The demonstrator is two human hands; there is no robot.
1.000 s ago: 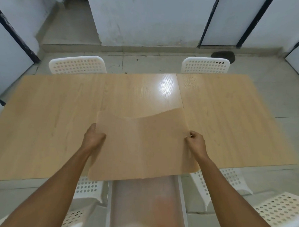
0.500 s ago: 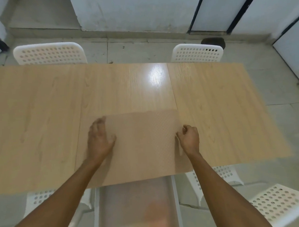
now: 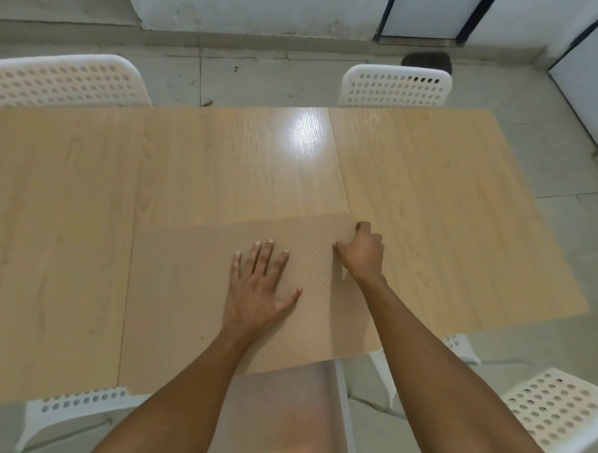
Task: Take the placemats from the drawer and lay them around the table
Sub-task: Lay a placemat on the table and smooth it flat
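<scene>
A tan placemat (image 3: 187, 282) with a fine dotted texture lies flat on the near edge of the light wooden table (image 3: 444, 203). My left hand (image 3: 259, 289) rests palm down on the middle of the mat, fingers spread. My right hand (image 3: 362, 251) is curled at the mat's far right corner and pinches its edge. Below the table edge the open white drawer (image 3: 341, 412) shows between my forearms; its contents are blurred.
White perforated chairs stand around the table: two on the far side (image 3: 61, 82) (image 3: 396, 85), one at the near left (image 3: 82, 402), one at the near right (image 3: 559, 410). The floor is grey tile, with white doors at the back right.
The mat, held up by both hands a second ago, now lies flat on the table. My left hand has let go of its edge and slid right to its middle.
</scene>
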